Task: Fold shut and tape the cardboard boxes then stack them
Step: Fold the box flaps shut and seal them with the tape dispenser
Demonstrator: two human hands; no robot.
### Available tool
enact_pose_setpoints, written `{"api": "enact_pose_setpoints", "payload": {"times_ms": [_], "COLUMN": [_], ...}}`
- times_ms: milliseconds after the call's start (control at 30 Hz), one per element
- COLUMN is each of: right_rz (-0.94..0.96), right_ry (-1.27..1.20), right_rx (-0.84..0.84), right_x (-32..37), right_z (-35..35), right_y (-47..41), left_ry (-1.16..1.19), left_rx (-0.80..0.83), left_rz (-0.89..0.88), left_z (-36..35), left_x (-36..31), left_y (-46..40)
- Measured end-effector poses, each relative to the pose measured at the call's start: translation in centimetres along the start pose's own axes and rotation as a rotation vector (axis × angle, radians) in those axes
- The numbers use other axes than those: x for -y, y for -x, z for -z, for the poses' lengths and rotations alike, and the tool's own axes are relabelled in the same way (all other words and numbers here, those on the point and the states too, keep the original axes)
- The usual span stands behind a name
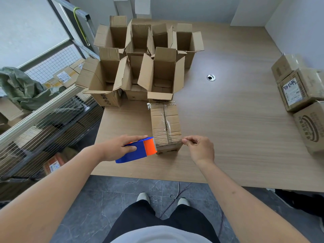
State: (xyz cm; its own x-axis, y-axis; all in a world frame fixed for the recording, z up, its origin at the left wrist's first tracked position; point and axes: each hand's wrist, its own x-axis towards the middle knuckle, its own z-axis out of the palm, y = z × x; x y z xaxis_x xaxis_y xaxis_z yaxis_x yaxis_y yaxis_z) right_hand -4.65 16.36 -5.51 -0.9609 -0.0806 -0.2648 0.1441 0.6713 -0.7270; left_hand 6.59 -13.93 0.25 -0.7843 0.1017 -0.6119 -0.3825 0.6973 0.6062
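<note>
dispenser (138,150) gripped by left hand (116,147) | tape end pinched by right hand (199,147) | box (165,126) lies between fingers | risk: tape wrinkled if tension is lost

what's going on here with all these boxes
A person is taping a closed cardboard box at the near edge of the table. The left hand grips a blue and orange tape dispenser against the box's near end, while the right hand pinches the tape end. Behind it stand open boxes; sealed boxes sit at right.
</note>
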Motion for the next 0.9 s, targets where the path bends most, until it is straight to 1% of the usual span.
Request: {"api": "enact_pose_setpoints", "payload": {"times_ms": [100,167,267,333,367,400,433,467,533,600,667,700,800,900], "right_rz": [-0.032,-0.014,0.118,0.129,0.118,0.145,0.226,0.352,0.667,0.893,0.994,1.027,1.115,1.172], "right_ry": [-0.117,-0.13,-0.005,0.053,0.078,0.107,0.155,0.229,0.438,0.628,0.775,0.812,0.783,0.751], "right_rx": [0.112,0.174,0.27,0.348,0.369,0.366,0.341,0.303,0.254,0.303,0.344,0.333,0.22,0.119], "right_x": [-0.5,-0.8,-0.6,-0.3,-0.1,0.1,0.2,0.3,0.8,1.5,1.7,1.6,0.8,-0.1], "right_z": [0.0,0.3,0.5,0.4,0.4,0.3,0.3,0.2,-0.4,-1.7,-3.0,-3.3,-3.6,-4.3], "right_y": [-0.9,-1.5,-2.1,-2.3,-2.3,-2.2,-2.1,-2.0,-1.9,-1.8,-1.9,-2.0,-2.5,-3.1], "left_ry": [-0.011,-0.017,-0.042,-0.058,-0.062,-0.063,-0.061,-0.057,-0.04,-0.025,-0.007,0.005,0.065,0.133], "left_rx": [0.004,0.006,0.003,0.006,0.005,0.003,0.0,-0.002,-0.004,-0.006,-0.015,-0.02,-0.019,-0.033], "left_rz": [0.017,0.018,0.022,0.031,0.034,0.036,0.037,0.037,0.029,0.018,0.008,0.007,0.008,-0.031], "left_z": [-0.1,-0.1,0.1,0.2,0.3,0.3,0.3,0.2,0.0,-0.3,-0.3,-0.4,-1.0,-1.7], "left_x": [-0.2,-0.5,-1.1,-1.2,-1.1,-1.0,-0.8,-0.7,-0.6,-0.5,-0.3,-0.1,0.6,1.7], "left_y": [-0.1,-0.3,-0.7,-0.7,-0.6,-0.6,-0.5,-0.4,-0.4,-0.4,-0.4,-0.3,-0.2,0.0]}}
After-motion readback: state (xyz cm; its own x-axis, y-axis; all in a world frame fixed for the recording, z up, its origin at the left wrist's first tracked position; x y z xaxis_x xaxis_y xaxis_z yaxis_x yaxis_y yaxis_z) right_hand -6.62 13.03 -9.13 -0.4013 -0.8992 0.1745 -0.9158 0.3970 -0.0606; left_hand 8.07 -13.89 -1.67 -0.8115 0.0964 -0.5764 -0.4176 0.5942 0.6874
